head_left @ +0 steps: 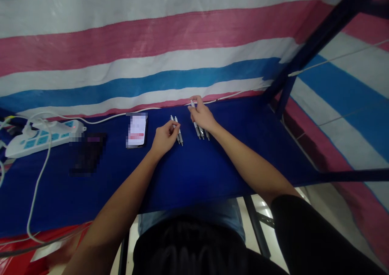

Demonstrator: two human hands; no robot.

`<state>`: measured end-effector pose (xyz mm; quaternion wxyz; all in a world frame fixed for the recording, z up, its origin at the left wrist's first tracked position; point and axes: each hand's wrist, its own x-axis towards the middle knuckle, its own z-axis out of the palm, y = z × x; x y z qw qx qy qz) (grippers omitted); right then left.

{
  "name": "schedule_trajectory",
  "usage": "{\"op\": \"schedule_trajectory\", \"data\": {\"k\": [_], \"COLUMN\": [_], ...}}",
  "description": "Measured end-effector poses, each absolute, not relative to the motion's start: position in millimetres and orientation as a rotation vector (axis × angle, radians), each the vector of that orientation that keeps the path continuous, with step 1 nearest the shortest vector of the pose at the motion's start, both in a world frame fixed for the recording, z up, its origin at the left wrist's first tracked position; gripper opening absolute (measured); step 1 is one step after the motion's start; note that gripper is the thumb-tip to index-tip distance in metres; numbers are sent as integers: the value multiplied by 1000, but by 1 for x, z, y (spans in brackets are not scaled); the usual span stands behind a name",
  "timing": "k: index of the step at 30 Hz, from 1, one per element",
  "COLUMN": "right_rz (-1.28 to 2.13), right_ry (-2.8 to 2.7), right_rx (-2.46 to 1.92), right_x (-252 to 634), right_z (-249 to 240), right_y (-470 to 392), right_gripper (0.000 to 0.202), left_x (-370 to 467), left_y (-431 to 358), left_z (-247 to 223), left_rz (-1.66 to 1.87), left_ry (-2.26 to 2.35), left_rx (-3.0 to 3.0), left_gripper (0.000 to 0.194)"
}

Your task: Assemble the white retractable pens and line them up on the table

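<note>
Two slim pens (180, 137), white at the top and grey lower down, lie side by side on the blue table (188, 178). My left hand (165, 137) rests at their left side, with thumb and fingertips closed on them. A short way to the right, several similar pens (197, 130) lie in a small group with their tips toward me. Over that group is my right hand (202, 115), its thumb and fingers pinched round the upper end of a pen. The palm hides part of the group.
A lit phone (137, 130) lies left of my left hand. Farther left are a blurred dark object (88, 153) and a white power strip (42, 139) with cables. A striped sheet (152, 36) hangs behind the table; a dark blue frame post (322, 28) stands right.
</note>
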<state>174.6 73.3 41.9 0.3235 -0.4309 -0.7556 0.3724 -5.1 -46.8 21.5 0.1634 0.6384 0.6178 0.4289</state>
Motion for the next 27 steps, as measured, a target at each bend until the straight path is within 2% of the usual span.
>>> {"op": "schedule_trajectory", "data": {"k": [4, 10, 16, 22, 27], "right_rz": [907, 973, 1019, 1060, 1027], "right_ry": [-2099, -2052, -2132, -2034, -1997], "right_rx": [-1049, -947, -921, -915, -910], "right_x": [175, 171, 173, 173, 171], "right_z": [47, 37, 36, 40, 37], "right_y": [69, 73, 74, 71, 72], "right_gripper": [43, 31, 30, 44, 34], "left_x": [-3, -2, 1, 2, 0], "left_y": [-48, -48, -50, -49, -48], "left_z": [25, 27, 33, 32, 27], "left_rz": [1298, 1230, 1019, 796, 812], "left_ry": [1936, 1965, 2020, 2061, 2047], "left_rx": [1752, 1733, 1747, 1849, 1922], "left_gripper": [22, 22, 21, 35, 33]}}
